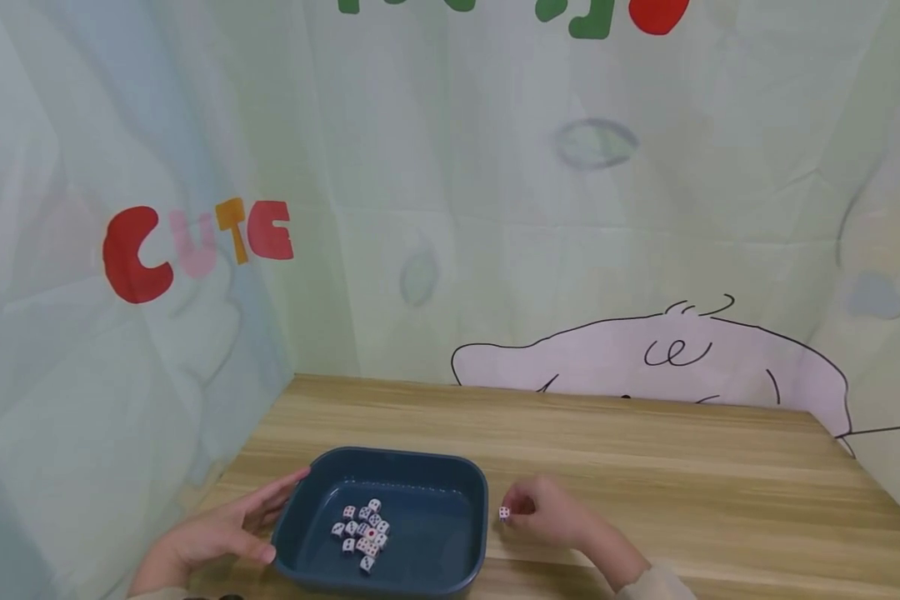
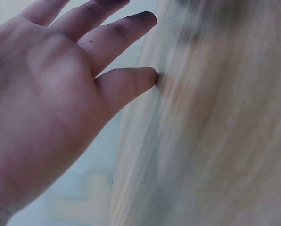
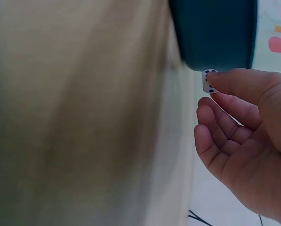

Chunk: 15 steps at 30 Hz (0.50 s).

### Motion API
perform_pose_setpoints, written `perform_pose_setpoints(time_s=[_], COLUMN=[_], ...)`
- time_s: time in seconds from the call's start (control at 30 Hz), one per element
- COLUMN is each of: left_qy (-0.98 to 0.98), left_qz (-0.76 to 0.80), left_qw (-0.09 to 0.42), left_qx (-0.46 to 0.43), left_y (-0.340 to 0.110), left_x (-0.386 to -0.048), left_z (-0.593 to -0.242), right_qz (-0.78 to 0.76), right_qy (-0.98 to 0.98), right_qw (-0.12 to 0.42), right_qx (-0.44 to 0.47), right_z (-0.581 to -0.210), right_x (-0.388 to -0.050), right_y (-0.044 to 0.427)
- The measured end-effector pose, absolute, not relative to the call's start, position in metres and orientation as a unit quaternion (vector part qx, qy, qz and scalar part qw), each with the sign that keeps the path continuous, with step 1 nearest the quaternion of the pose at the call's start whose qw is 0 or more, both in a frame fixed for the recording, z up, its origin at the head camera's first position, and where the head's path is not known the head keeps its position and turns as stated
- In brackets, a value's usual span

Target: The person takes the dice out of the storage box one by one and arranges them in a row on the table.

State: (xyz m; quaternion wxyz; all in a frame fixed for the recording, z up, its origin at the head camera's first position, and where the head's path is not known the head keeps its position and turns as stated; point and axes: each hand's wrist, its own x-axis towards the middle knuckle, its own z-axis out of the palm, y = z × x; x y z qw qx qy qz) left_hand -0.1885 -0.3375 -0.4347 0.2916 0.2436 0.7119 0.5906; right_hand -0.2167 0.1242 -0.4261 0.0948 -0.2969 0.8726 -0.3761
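Note:
A dark blue tray (image 1: 435,467) with rounded corners stands near the front of the table. Several white dice (image 1: 366,529) lie clustered in its left half, one with a red pip showing. My right hand (image 1: 546,512) is just right of the tray and pinches a single white die (image 3: 208,83) between thumb and forefinger. Its other fingers are loosely bent in the right wrist view. At the tray's left side is my left hand (image 1: 225,529), thumb and fingers spread, fingertips at the rim. The left wrist view shows this hand (image 2: 60,70) holding nothing.
The wood-grain table (image 1: 645,467) stretches behind and to the right of the tray. A printed cloth (image 1: 457,208) with coloured letters and a cartoon drawing hangs along the back and sides.

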Motion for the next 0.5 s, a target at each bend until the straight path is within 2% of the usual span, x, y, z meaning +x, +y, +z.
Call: perform_pose_setpoints(time_s=[0.27, 0.5], left_qy=[0.709, 0.712], left_qz=[0.594, 0.591], left_qw=[0.289, 0.284], left_qx=[0.248, 0.251], left_y=[-0.337, -0.337], left_x=[-0.19, -0.19], left_z=[-0.436, -0.436], right_qz=[-0.382, -0.369], right_qy=[0.87, 0.878], right_qw=[0.119, 0.116], right_qx=[-0.29, -0.283], right_z=[-0.439, -0.44], right_x=[-0.213, -0.213], right_y=[0.124, 0.123])
